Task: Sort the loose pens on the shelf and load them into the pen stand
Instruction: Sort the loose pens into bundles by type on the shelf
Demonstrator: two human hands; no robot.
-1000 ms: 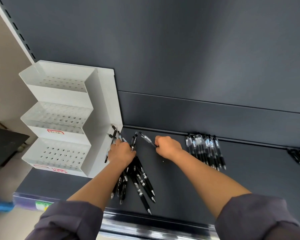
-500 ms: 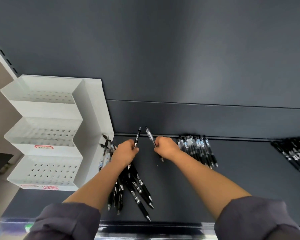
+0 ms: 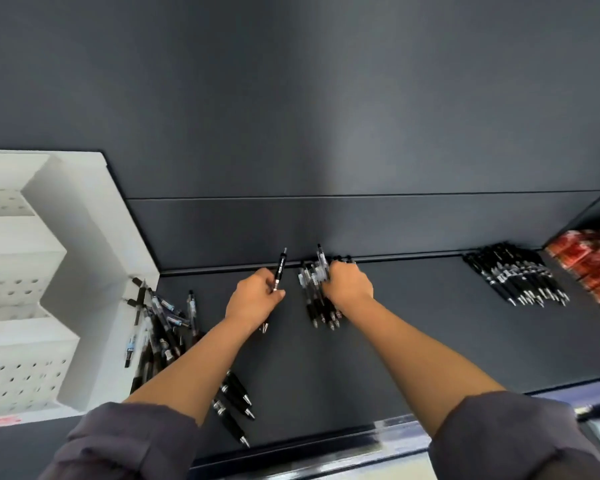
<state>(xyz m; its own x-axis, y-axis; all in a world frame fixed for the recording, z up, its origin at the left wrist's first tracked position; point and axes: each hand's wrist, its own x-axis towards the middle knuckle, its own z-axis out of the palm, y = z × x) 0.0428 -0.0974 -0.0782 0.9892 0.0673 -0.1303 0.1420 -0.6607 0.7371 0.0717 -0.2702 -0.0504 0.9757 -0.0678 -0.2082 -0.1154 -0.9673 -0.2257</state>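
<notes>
**Sorting pens on the dark shelf, one gripped in each hand**

A black pen (image 3: 280, 269) is pinched between the thumb and curled fingers of the left hand (image 3: 253, 300). It is held nearly upright above the shelf (image 3: 413, 341), with its clicker end up and its tip showing below the palm. The right hand (image 3: 350, 286) is curled over the rear end of a middle bunch of pens (image 3: 321, 311) lying on the shelf just beside the left hand. A clear-barrelled pen (image 3: 321, 262) is seen rising from its fingers, though that area is blurred. An untidy pile of loose pens (image 3: 163, 329) is spread under the left forearm and touches the side wall of the white pen stand (image 3: 84, 258). The stand is set at the shelf's left end, and no pens are seen in its perforated tiers. A further group of black pens (image 3: 516, 277) is laid out well apart to the right, near some red packets (image 3: 596, 268).
</notes>
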